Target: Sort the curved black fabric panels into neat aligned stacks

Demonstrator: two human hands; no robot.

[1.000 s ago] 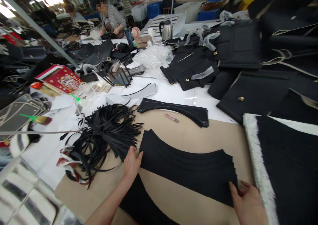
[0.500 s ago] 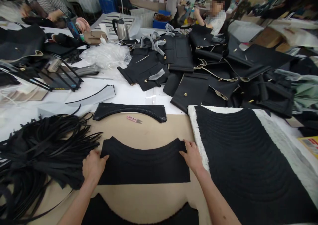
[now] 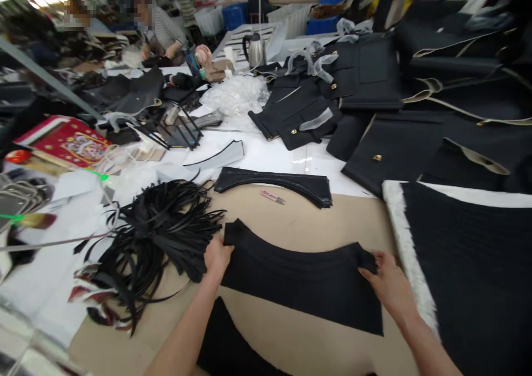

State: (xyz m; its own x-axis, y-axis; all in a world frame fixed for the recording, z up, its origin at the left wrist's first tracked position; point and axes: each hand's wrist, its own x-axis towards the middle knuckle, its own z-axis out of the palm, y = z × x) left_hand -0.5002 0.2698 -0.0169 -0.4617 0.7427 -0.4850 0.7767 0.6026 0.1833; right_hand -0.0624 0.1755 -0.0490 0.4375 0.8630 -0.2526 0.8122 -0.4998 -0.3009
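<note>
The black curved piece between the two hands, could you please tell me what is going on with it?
A person's right hand pinches its upper right corner, while the left hand is at its left edge. The black curved piece is spread above the brown surface. Pink snips lie beyond it, and a pile of black strips lies beside the left hand.

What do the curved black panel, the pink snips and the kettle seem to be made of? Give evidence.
Black panel: probably cloth or thin sheeting, matte; its corner bends softly at the right hand. Pink snips: likely metal blades, given greyish tips; the pink part could be painted metal or plastic. Kettle: apparently metal, given its silvery sheen; its dark handle may be plastic.
</note>
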